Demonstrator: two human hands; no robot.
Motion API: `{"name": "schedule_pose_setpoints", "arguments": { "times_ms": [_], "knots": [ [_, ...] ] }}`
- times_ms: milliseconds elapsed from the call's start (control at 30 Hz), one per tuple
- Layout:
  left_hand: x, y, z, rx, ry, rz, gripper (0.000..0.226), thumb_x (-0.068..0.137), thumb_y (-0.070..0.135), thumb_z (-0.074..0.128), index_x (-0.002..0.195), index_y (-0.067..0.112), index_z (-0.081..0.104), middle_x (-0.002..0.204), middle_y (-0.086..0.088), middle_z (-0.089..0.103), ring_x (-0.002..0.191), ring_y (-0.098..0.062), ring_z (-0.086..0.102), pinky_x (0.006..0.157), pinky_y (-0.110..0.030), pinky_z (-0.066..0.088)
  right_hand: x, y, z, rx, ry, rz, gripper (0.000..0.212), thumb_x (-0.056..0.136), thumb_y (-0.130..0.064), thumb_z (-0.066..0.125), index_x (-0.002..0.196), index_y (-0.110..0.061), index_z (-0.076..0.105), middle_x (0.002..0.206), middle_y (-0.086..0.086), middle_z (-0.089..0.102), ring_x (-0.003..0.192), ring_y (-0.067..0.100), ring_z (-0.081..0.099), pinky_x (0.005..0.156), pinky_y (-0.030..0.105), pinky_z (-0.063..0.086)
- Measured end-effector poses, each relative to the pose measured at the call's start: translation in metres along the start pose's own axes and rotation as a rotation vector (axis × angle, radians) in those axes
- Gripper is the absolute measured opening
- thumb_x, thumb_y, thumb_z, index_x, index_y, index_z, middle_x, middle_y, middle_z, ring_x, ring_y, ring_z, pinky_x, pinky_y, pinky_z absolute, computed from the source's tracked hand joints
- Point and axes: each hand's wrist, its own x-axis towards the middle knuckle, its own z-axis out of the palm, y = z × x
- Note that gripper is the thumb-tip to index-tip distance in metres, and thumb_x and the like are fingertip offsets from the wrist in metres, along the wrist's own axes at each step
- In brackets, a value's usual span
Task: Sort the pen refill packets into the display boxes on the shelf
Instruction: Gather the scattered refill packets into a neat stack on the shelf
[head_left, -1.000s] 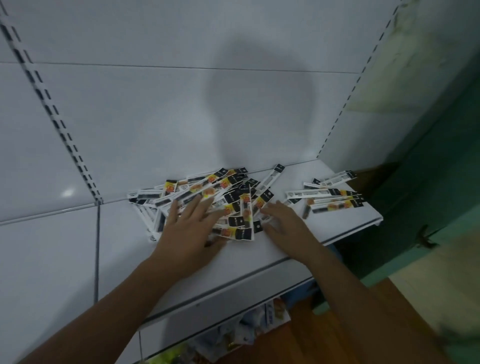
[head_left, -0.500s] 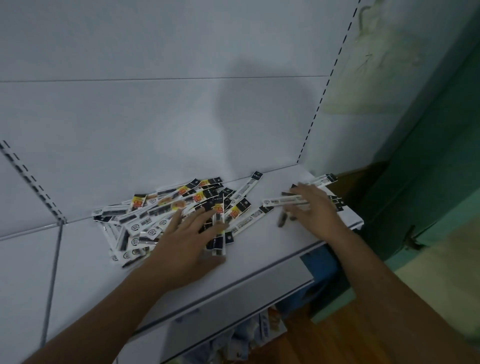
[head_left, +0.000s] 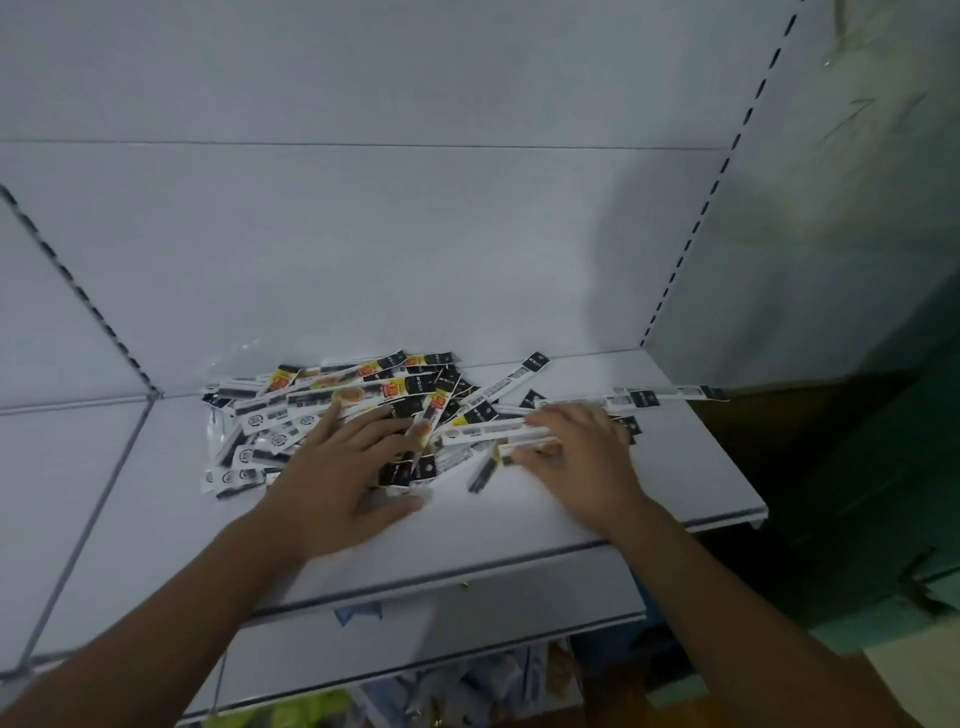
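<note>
1. The white shelf (head_left: 649, 499) is the big thing here, with a plain white back panel (head_left: 363, 234) behind it. There are no display boxes anywhere in view, so the actual sorting looks like it hasn't started yet.
2. The pen refill packets (head_left: 363, 400) sit in one loose heap on the shelf, toward the back and left of middle, overlapping every which way.
   - Likely trouble: they look like thin, slick strips. A sweep from either hand could skid some off the front lip down toward the lower shelf (head_left: 493, 675). It could also bury the orange-labelled ones deeper among the plain black-and-white ones.
   - Long axes: most of them run roughly left-right with the black header ends mostly to the right. A few near the middle cross that and point more front-to-back.
3. The person's left hand (head_left: 337, 478) lies flat on the near side of the heap. The fingers are straight and spread, so it's pressing rather than grabbing.
4. The right hand (head_left: 582, 457) rests over a few packets at the heap's right edge, fingers pointing left and thumb alongside. Pinching or just pushing? Can't tell, too blurry.
5. One stray packet (head_left: 660, 397) stretches left-right just beyond the right hand, with its black end toward the shelf's right end. A careless nudge there could send it over the side.
</note>
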Motion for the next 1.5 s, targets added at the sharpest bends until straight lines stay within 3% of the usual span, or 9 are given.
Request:
{"name": "schedule_pose_setpoints", "arguments": {
  "times_ms": [200,333,400,533,633,767,1033,1333,1500],
  "knots": [
    [0.006,0.007,0.002,-0.089,0.137,-0.068,0.025,0.097,0.038,0.055,0.121,0.033,0.057,0.147,0.021,0.054,0.149,-0.008,0.041,0.129,-0.059,0.01,0.014,-0.037,0.016,0.086,-0.055,-0.029,0.056,0.085,-0.071,0.065,0.131,-0.039,0.062,0.139,-0.013,0.054,0.136,0.017,0.038,0.111,0.041,0.025],
    [0.0,0.004,0.001,-0.119,0.184,-0.097,0.033,0.096,0.026,0.048,0.127,0.033,0.058,0.146,0.015,0.058,0.149,-0.011,0.042,0.128,-0.061,0.011,0.014,-0.019,-0.003,0.437,-0.167,-0.086,0.05,0.092,-0.047,0.074,0.139,-0.032,0.062,0.159,-0.006,0.041,0.153,0.012,0.021,0.121,0.031,0.017],
    [-0.004,0.001,0.0,-0.122,0.185,-0.11,0.042,0.09,0.024,0.05,0.13,0.033,0.059,0.146,0.012,0.058,0.147,-0.012,0.044,0.128,-0.06,0.011,0.018,0.006,-0.024,0.493,-0.144,-0.117,0.042,0.095,-0.033,0.074,0.136,-0.03,0.065,0.153,-0.008,0.045,0.146,0.006,0.032,0.119,0.022,0.021],
    [-0.007,0.003,-0.005,-0.065,0.192,-0.11,0.044,0.099,0.053,0.052,0.139,0.035,0.056,0.15,0.009,0.054,0.149,-0.016,0.042,0.127,-0.063,0.014,0.044,0.099,-0.06,0.173,0.087,0.108,0.037,0.096,-0.017,0.069,0.133,-0.02,0.066,0.142,0.007,0.058,0.135,0.029,0.052,0.116,0.042,0.038],
    [-0.005,0.017,-0.005,-0.012,0.149,-0.119,0.065,0.096,0.076,0.044,0.15,0.04,0.047,0.158,0.011,0.045,0.153,-0.015,0.034,0.127,-0.064,0.014,0.045,0.146,-0.069,-0.008,-0.099,0.331,0.046,0.104,-0.031,0.055,0.149,-0.021,0.051,0.157,0.012,0.046,0.145,0.035,0.04,0.119,0.044,0.032],
    [0.005,0.034,0.003,0.035,0.043,-0.186,0.085,0.088,0.092,0.033,0.16,0.047,0.026,0.17,0.01,0.026,0.161,-0.019,0.014,0.128,-0.062,0.008,0.034,0.136,-0.054,-0.062,-0.258,0.221,0.056,0.112,-0.044,0.03,0.163,-0.02,0.03,0.174,0.004,0.01,0.161,0.029,0.0,0.129,0.046,0.004],
    [0.022,0.028,0.014,0.063,0.047,-0.231,0.085,0.089,0.092,0.026,0.159,0.044,0.032,0.171,0.007,0.027,0.161,-0.02,0.011,0.129,-0.058,0.003,0.036,0.038,-0.016,-0.081,-0.308,0.041,0.089,0.095,-0.072,0.003,0.163,-0.018,0.025,0.174,0.007,0.003,0.16,0.023,-0.008,0.129,0.052,0.004],
    [0.02,0.01,0.0,-0.192,0.189,-0.034,0.059,0.099,0.048,0.051,0.156,0.033,0.043,0.166,0.004,0.035,0.158,-0.018,0.024,0.127,-0.063,0.013,0.028,-0.01,0.004,0.272,-0.124,-0.021,0.072,0.099,-0.069,0.039,0.158,-0.029,0.037,0.169,-0.002,0.029,0.159,0.019,0.014,0.128,0.055,0.017],
    [-0.025,-0.021,-0.023,-0.041,0.231,-0.111,0.082,0.089,0.083,0.05,0.156,0.035,0.042,0.167,0.005,0.034,0.158,-0.022,0.025,0.123,-0.067,0.022,0.018,0.004,-0.025,0.021,-0.315,-0.277,0.108,0.073,-0.087,0.065,0.16,-0.055,0.009,0.171,-0.022,-0.01,0.156,0.005,-0.02,0.124,0.04,-0.01]
  ]
}}
